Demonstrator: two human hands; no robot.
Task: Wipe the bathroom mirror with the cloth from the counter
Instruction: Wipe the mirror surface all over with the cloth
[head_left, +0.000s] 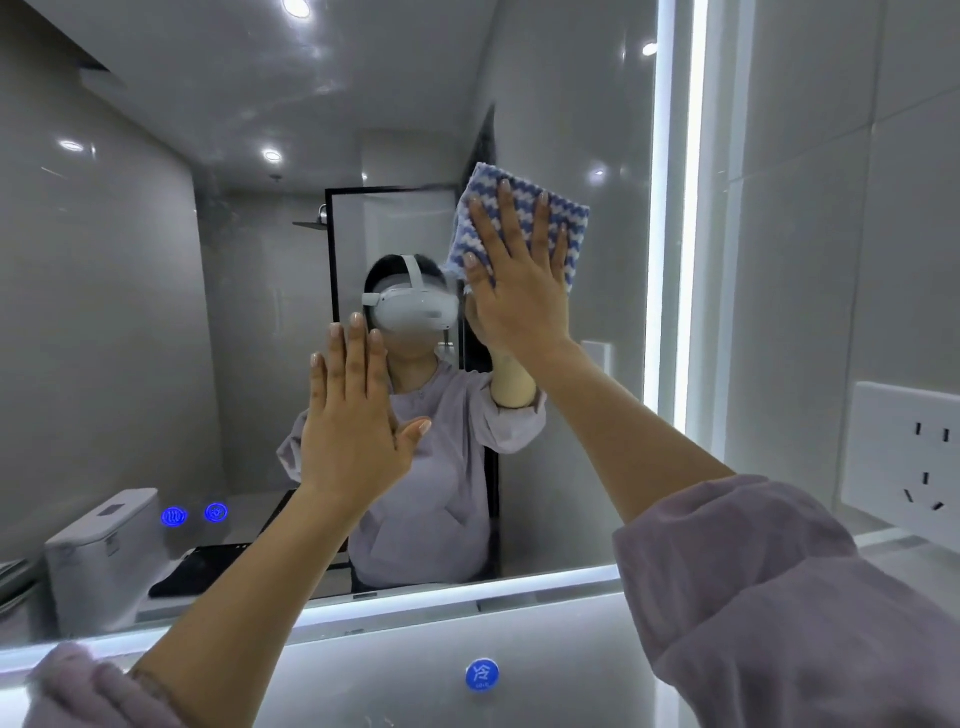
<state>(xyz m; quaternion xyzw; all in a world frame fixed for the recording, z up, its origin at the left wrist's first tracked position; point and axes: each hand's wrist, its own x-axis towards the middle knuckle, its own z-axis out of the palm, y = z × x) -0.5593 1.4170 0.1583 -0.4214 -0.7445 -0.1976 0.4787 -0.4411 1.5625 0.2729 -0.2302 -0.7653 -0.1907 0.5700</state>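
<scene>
Clearly the wiping itself is under way. The right hand lies flat with fingers spread, pressing the blue-and-white cloth against the mirror, in its upper half and near the lit right edge. The left hand is raised flat too, fingers straight and close together, holding nothing. It sits lower and nearer the mirror's middle; whether it touches the glass I cannot tell. Judging by where the cloth sits, much of the glass toward the left and bottom edges probably remains to be covered. The next move calls for even palm pressure so the cloth slides with the hand rather than bunching. Sweeps should also go lightly around the blue touch buttons near the bottom left corner.
</scene>
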